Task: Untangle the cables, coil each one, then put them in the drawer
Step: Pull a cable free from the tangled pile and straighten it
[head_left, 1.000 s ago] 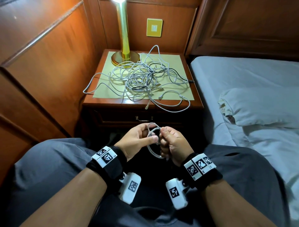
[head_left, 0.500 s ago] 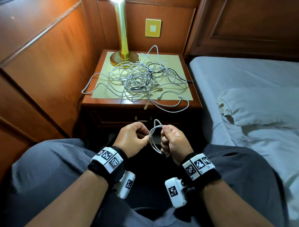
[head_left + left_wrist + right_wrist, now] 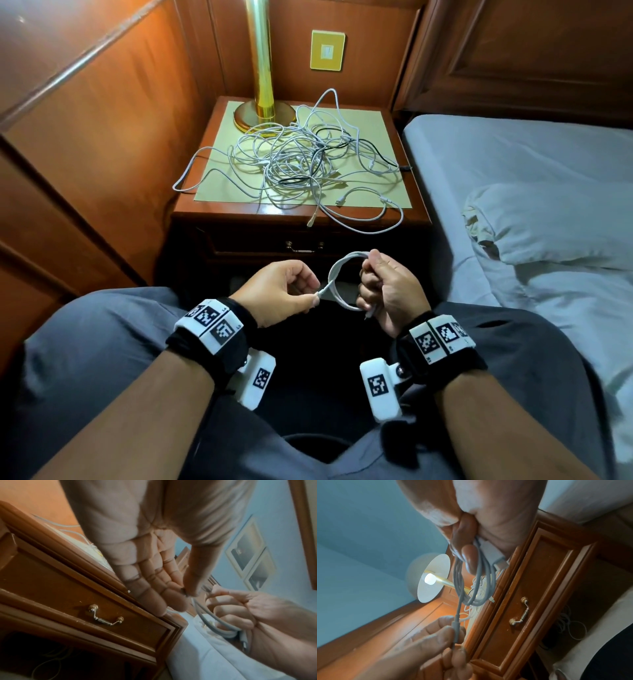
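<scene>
The right hand [image 3: 388, 291] grips a coiled white cable [image 3: 337, 274] above the lap, and the left hand [image 3: 281, 291] pinches its free end. Coiling seems almost finished. The next move probably needs the closed drawer [image 3: 303, 245] opened; the tangle [image 3: 298, 161] waits on the surface.

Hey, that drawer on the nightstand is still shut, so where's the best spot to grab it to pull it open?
Take the drawer by its metal bail handle, centred on the front. Come straight from the front with fingers hooked under the bar; it stands off the panel between two posts, and the front looks otherwise flush. A hand must free up first.
</scene>
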A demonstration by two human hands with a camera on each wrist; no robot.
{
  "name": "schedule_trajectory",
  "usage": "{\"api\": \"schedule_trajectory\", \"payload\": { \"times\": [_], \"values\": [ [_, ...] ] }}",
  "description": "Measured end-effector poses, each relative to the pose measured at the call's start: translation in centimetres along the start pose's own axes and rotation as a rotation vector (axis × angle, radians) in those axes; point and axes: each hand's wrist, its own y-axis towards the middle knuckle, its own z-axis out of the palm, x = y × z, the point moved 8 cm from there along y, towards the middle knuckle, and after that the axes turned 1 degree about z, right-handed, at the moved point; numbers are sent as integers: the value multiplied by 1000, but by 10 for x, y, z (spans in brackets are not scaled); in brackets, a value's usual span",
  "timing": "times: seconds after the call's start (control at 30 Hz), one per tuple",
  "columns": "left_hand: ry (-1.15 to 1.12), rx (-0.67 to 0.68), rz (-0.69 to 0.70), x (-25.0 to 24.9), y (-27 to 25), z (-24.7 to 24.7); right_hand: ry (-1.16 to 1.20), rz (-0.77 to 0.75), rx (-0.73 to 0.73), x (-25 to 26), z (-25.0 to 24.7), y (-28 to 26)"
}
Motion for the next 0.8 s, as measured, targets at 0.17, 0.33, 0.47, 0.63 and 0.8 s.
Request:
{"api": "schedule_trajectory", "payload": {
  "times": [0.17,0.33,0.47,0.63,0.8],
  "values": [
    [-117,-20,-44,2,1,4,-64,47,82,-12,19,-7],
    [-128,-8,-9,-3,1,13,-59,66,107,-14,22,-10],
    [-276,-8,-25,-3,3,18,-44,53,97,-13,18,-9],
    [-422,-65,-36,0,3,12,-39,35,26,-12,13,-6],
    [-456,-130,-30,2,2,4,-70,65,15,-13,10,-7]
  ]
}}
